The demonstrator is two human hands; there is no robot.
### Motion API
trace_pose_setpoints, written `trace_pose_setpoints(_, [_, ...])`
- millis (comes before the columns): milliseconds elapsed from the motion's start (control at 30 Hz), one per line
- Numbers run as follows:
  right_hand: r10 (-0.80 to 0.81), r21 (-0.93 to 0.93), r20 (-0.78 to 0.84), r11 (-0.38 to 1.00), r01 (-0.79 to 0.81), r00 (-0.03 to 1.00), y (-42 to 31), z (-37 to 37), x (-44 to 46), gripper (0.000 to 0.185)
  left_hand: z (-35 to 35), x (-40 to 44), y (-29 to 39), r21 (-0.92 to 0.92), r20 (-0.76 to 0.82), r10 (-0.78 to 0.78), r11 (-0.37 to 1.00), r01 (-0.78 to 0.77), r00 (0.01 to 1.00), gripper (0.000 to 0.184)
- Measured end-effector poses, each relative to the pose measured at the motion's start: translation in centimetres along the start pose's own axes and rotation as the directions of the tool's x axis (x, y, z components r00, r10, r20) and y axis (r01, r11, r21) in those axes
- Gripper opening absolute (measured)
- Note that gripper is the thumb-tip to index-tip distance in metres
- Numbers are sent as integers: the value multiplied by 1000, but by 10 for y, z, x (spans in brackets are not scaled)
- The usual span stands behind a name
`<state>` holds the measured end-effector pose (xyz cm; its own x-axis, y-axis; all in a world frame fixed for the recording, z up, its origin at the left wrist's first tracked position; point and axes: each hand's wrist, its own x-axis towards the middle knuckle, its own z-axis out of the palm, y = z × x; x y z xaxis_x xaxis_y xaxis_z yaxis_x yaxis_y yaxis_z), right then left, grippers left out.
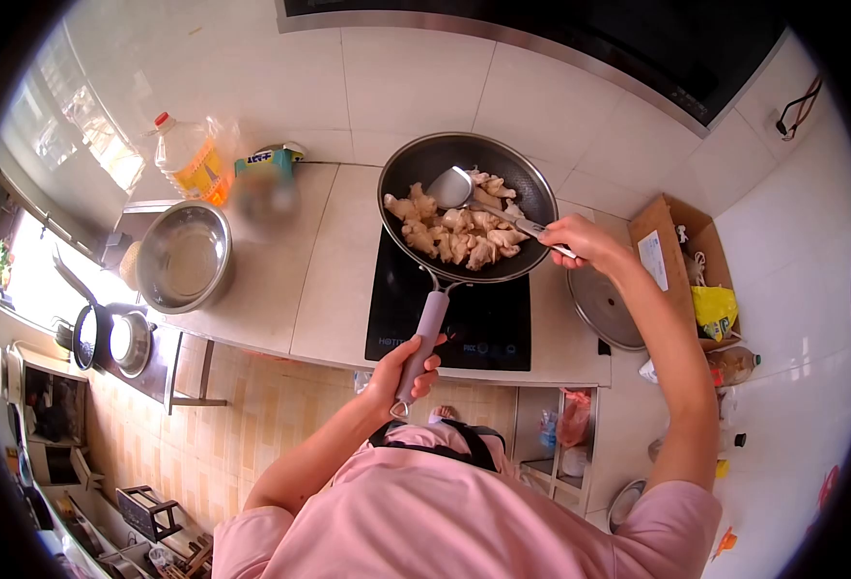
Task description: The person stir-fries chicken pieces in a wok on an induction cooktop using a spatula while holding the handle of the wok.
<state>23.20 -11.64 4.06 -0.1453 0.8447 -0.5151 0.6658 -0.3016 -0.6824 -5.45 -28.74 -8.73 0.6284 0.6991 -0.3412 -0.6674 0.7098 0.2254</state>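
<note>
A dark wok [416, 160] sits at the back of a black induction cooktop [396, 323], its long handle pointing toward me. My left hand [404, 372] is wrapped round that grey-mauve handle [429, 328]. Pale pieces of meat [459, 234], perhaps chicken, lie across the wok's bottom. My right hand [580, 241] grips the handle of a metal spatula [451, 187] at the wok's right rim. The spatula's blade rests among the meat at the far side, with part of its shaft crossing over the pieces.
Left on the counter stand a steel bowl [186, 256], an oil bottle [192, 159] and a green packet [269, 162]. A round lid [607, 307] lies right of the cooktop. Behind it is a cardboard box [681, 256] with a yellow bag [715, 311]. A range hood [560, 43] hangs above.
</note>
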Motion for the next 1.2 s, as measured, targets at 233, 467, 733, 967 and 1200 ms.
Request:
trace_pose_setpoints(233, [-255,-646,-241,762,41,936,-37,-7,-44,20,-5,0,2,29,44,-20,999,19,999,43])
trace_pose_setpoints(467, [11,-307,45,952,4,999,-33,-44,-10,17,1,-1,2,21,-6,-2,1000,3,1000,44])
trace_pose_setpoints(733, [102,175,263,973,-151,959,1,-26,2,21,3,-1,3,27,-10,-2,1000,2,1000,45])
trace_pose_setpoints(967, [-9,15,-32,1000,10,999,13,1,-15,20,-5,0,4,36,55,-17,999,15,998,43])
trace_pose_setpoints(1200, [-587,-859,-307,510,48,749,-20,6,-62,19,-5,-1,4,24,49,-12,1000,11,999,43])
